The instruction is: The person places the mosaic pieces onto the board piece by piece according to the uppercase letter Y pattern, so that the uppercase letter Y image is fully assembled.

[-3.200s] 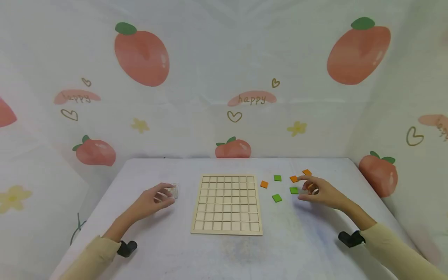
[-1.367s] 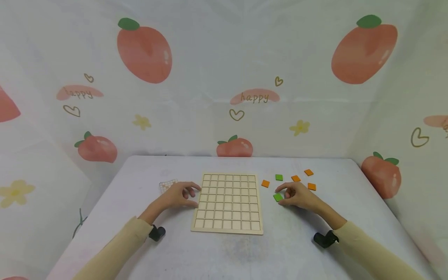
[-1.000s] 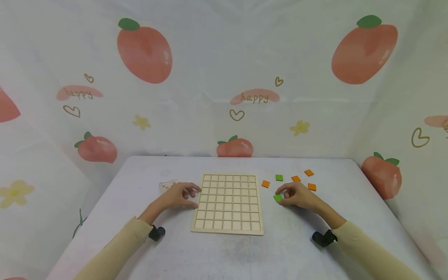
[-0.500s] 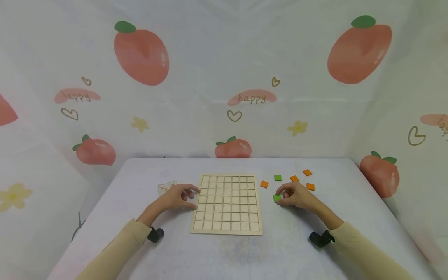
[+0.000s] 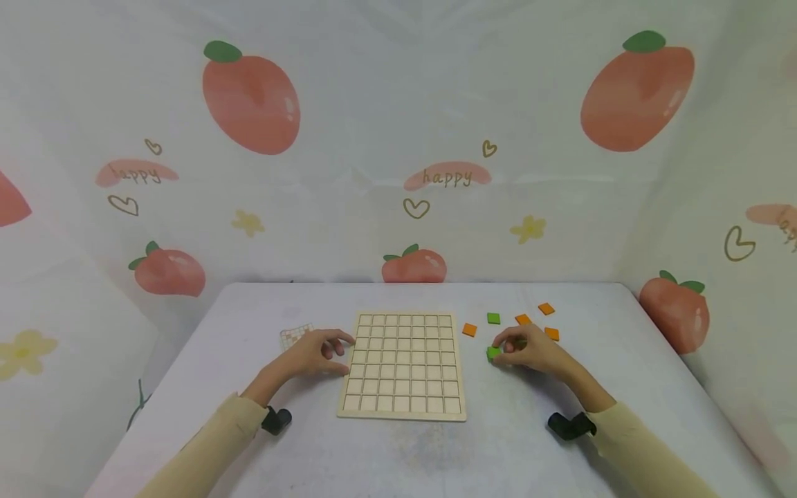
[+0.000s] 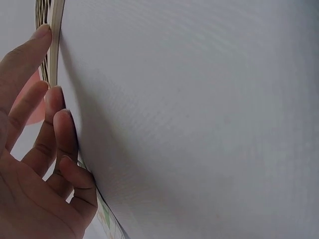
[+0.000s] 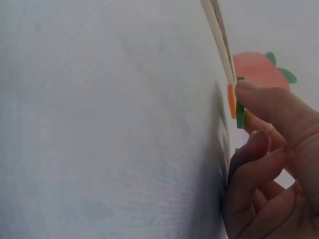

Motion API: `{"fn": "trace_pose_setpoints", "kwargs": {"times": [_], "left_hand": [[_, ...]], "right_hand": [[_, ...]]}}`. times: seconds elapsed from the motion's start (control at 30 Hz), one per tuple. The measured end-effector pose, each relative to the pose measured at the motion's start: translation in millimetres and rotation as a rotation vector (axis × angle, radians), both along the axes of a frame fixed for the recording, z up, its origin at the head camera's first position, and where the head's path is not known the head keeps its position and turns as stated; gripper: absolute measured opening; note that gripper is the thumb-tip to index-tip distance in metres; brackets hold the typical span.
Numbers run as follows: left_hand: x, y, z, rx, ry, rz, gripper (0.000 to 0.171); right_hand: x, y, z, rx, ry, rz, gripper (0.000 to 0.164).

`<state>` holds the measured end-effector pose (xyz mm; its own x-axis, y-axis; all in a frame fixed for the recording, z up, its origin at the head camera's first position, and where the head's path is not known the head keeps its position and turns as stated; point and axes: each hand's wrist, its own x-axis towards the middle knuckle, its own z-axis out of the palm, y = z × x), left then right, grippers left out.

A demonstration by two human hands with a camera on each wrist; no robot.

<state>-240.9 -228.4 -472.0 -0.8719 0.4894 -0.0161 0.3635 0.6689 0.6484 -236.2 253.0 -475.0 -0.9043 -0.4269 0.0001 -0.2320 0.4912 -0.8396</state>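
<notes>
By the right hand (image 5: 529, 348), a green tile (image 5: 493, 353) is pinched between thumb and forefinger, to the right of the board (image 5: 402, 363). The board's left edge is touched by the left hand (image 5: 308, 354), its thumb and forefinger spread apart. Farther back, another green tile (image 5: 494, 318) and four orange tiles (image 5: 470, 330) are scattered.

Wooden board (image 6: 57, 20): side edge visible. Left hand (image 6: 40, 149): beside the board, thumb tip at its edge, fingers bent; contact not verifiable. White table surface (image 6: 189, 119): extends away from the board.
</notes>
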Motion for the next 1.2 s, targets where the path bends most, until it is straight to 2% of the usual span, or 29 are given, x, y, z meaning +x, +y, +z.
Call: {"fn": "trace_pose_setpoints", "kwargs": {"times": [0.33,0.57,0.93,1.2], "left_hand": [[1.4,-1,0.6,0.012,-0.003,0.011,0.049],[2.8,-1,0.4,0.022,-0.004,-0.003,0.049],[3.8,1,3.3,0.023,-0.001,-0.004,0.049],[2.7,0,1.4,0.011,0.008,-0.003,0.047]], "right_hand": [[3.3,3,-2.0,-0.028,0.007,0.002,0.023],[3.1,-2,-1.0,-0.031,0.014,0.024,0.022],[-1.9,-17,1.6,-0.125,0.047,0.118,0.023],[-5.9,-38,-9.8,-0.155,0.121,0.183,0.024]]}}
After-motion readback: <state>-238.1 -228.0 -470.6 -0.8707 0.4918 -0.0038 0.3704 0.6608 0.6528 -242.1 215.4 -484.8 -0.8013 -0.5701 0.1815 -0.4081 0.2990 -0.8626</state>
